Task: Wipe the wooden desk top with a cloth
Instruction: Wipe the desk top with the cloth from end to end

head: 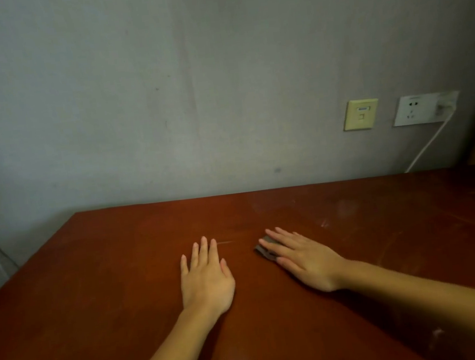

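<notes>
A reddish-brown wooden desk top fills the lower half of the head view. My left hand lies flat on it near the middle, palm down, fingers slightly apart, holding nothing. To its right my right hand presses flat on a small grey cloth. Only the cloth's left edge shows past my fingertips; the rest is hidden under the hand. The fingers are stretched out over the cloth rather than curled around it.
A grey wall rises right behind the desk's far edge. A yellowish wall plate and a white socket with a white cable are at the right. Pale scuff marks show on the desk's right side.
</notes>
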A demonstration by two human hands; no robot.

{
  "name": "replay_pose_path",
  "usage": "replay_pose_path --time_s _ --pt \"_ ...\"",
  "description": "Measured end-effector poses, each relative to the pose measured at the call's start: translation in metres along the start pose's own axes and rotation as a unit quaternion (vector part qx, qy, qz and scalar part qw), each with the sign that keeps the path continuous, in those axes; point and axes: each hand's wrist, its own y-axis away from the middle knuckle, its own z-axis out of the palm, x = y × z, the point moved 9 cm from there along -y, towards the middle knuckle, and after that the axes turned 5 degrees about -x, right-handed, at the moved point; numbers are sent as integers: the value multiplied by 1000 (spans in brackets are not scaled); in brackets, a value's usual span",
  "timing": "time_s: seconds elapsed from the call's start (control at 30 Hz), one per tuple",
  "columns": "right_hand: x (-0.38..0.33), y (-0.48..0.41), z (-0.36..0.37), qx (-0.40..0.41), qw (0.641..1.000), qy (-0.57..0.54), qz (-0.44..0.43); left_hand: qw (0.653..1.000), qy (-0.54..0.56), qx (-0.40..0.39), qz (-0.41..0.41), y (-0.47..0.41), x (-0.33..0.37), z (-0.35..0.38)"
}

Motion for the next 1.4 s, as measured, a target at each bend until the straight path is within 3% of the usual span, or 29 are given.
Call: replay_pose_path --time_s 0.2,0.33,0.53,0.73,0.93,1.17,1.27,1.4 --pt "73 -45 -10 10 991 -12 133 1000 4 1 4 2 0 0" --pt "75 -85 -14 16 984 -20 175 1000 8 3 0 0 1 0" --pt "13 -107 -11 21 995 -4 94 1000 10 4 -10 2 1 -4" --pt "-18 -50 -1 4 1000 8 -12 1000 8 -4 -5 4 2 -3" --pt "50 -33 -8 2 997 2 72 1000 5 -8 1 3 0 -2" --pt "105 -110 -21 18 978 -28 207 1000 7 3 1 0 1 -2" --pt "82 -141 -24 26 978 -40 202 1000 11 4 -1 1 1 -2" --pt "31 -151 -17 11 993 -17 112 1000 13 4 -1 2 2 -3"
